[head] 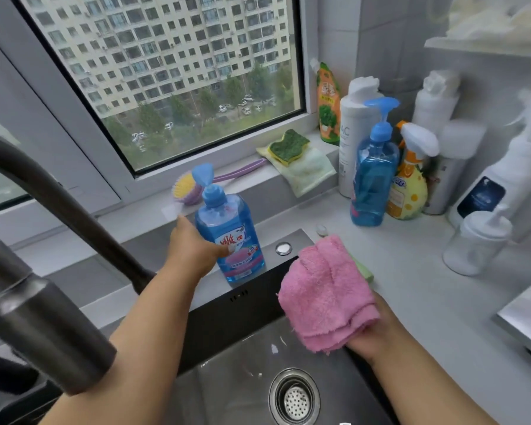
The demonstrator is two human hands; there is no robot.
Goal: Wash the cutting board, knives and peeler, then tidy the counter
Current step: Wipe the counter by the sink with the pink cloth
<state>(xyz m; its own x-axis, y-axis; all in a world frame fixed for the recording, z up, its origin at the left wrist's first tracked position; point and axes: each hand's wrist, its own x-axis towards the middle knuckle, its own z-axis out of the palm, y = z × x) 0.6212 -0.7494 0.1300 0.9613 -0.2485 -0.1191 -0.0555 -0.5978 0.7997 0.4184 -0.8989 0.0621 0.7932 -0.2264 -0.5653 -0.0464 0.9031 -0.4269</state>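
Head view: my left hand (193, 250) grips the blue soap bottle (230, 237) at ten o'clock; my right hand (377, 329) clutches a folded pink cloth (322, 296) over the sink (246, 372).

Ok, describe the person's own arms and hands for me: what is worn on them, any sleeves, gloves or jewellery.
Both forearms are bare, with no sleeves in view. The left hand and the right hand wear no gloves. No watch, bracelet or ring shows, though the fingers are mostly hidden.

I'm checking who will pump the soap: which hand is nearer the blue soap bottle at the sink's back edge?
Left. The left hand grips the soap bottle from its left side. The right hand holds a pink cloth apart from the bottle, to its right and over the sink.
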